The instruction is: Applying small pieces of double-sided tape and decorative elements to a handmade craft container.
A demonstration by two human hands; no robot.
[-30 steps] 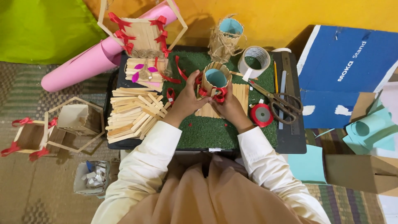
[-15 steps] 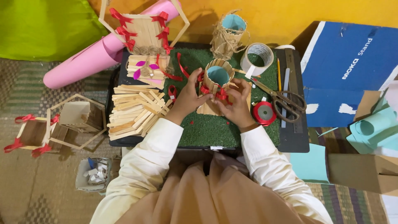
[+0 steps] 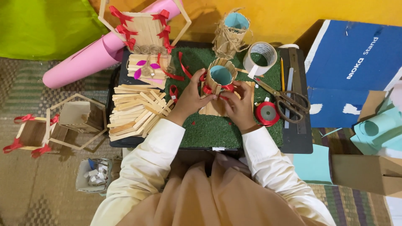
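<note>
A small upright cylinder cup clad in wooden sticks with a light blue inside (image 3: 220, 77) is held between both hands on the green artificial grass mat (image 3: 217, 129). A thin red ribbon (image 3: 214, 89) is wrapped around its lower part. The left hand (image 3: 191, 99) pinches the ribbon on the left side, the right hand (image 3: 237, 104) on the right. The cup's axis stands vertical, just beyond the fingertips, equally near both hands.
</note>
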